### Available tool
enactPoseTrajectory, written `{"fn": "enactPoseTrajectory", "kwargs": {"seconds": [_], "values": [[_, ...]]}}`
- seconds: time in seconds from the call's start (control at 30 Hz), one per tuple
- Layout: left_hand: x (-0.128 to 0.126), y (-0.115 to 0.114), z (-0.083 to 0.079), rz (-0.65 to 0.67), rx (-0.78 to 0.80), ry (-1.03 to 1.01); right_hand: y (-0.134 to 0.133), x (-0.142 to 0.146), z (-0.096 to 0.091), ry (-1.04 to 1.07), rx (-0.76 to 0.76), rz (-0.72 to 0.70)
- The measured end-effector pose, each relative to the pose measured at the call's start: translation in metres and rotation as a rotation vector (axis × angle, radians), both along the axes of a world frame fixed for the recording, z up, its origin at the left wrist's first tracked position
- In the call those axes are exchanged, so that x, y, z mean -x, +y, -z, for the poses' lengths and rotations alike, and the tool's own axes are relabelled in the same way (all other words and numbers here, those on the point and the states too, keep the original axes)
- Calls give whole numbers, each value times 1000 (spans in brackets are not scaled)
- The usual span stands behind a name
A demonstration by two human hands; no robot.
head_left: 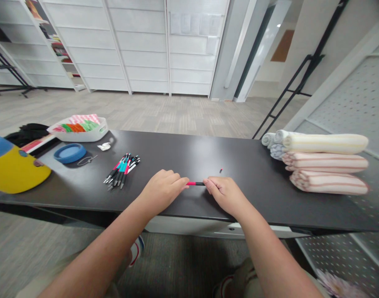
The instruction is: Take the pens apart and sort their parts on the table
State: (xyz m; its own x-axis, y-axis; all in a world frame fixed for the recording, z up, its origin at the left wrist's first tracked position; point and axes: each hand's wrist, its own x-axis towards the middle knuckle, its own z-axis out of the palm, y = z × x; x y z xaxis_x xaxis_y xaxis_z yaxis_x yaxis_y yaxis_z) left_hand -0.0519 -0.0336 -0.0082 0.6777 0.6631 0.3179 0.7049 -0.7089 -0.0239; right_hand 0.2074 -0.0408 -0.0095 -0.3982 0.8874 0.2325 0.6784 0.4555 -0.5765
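Left hand [161,191] curled in, fingertips pinching the red end of a pen [195,183], right hand [225,195] nipping its black barrel, a tiny red-tipped piece [220,170] just past it!

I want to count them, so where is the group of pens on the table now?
In the head view, the group of pens lies on the black table, just left of the left hand and right of the blue round lid.

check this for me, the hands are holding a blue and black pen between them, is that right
Not quite: the pen between the left hand and the right hand is red and black, not blue and black, as the head view shows. They do hold it between them.
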Motion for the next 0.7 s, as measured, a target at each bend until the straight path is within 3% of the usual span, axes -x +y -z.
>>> {"fn": "enactPoseTrajectory", "kwargs": {"seconds": [0.3,0.7], "values": [[-5,8,-3,-1,237,9,1,-4,1,39,-25,-33],[7,12,0,-53,253,15,0,-4,0,139,129,60]]}}
